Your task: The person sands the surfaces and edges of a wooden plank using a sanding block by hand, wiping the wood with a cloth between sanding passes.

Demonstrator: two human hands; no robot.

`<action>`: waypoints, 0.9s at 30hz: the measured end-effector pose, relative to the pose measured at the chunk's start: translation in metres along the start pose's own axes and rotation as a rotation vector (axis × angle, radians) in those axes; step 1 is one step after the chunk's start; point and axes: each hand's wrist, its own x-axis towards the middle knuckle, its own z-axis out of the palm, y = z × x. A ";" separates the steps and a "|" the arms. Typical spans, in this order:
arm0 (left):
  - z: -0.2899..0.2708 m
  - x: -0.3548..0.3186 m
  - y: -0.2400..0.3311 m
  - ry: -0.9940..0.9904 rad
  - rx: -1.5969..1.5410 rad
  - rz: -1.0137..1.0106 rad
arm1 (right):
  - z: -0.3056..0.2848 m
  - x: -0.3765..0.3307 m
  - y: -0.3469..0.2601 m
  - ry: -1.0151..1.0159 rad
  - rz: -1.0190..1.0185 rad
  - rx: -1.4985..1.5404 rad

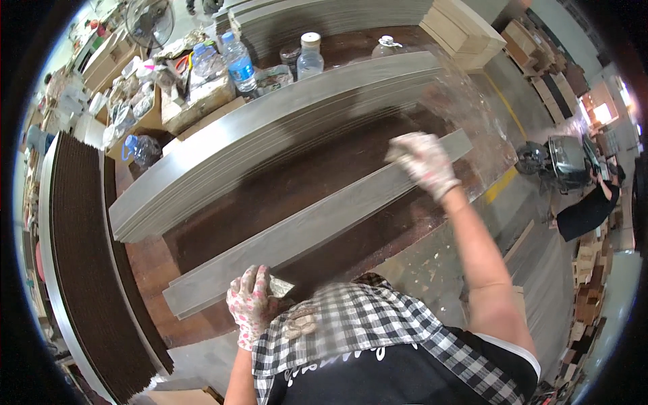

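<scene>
Two long, flat grey strips (324, 214) lie one over the other, slightly offset, slanting across the brown table in front of me. My right hand (424, 162), in a stained white glove, is over their far right part, fingers bent together and slightly blurred; anything under them is hidden. My left hand (248, 304), in a pink-spotted white glove, is closed beside the strips' near edge, toward their left end. A small greyish-white piece (281, 287) sticks out beside its thumb; its kind is unclear.
A curved-looking stack of grey strips (283, 125) stands behind. Bottles (239, 62) and boxes line the back left. A tall stack of dark-edged sheets (88, 270) is at left, pale boards (462, 34) at the back right. A person (587, 209) and machine are at far right.
</scene>
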 end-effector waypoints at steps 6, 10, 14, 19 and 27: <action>0.023 -0.005 -0.008 0.214 0.069 0.174 | -0.012 -0.024 0.056 0.032 0.024 0.107; 0.034 -0.007 -0.017 0.273 -0.118 0.189 | 0.051 -0.006 -0.078 -0.011 -0.215 0.287; 0.039 -0.012 -0.022 0.254 -0.150 0.253 | 0.113 0.016 -0.205 -0.177 -0.455 0.424; 0.042 -0.027 -0.020 0.230 -0.335 0.264 | 0.185 0.047 -0.361 -0.300 -0.710 0.571; 0.046 -0.018 -0.021 -0.361 -0.633 0.062 | 0.213 0.046 -0.465 -0.259 -0.998 0.692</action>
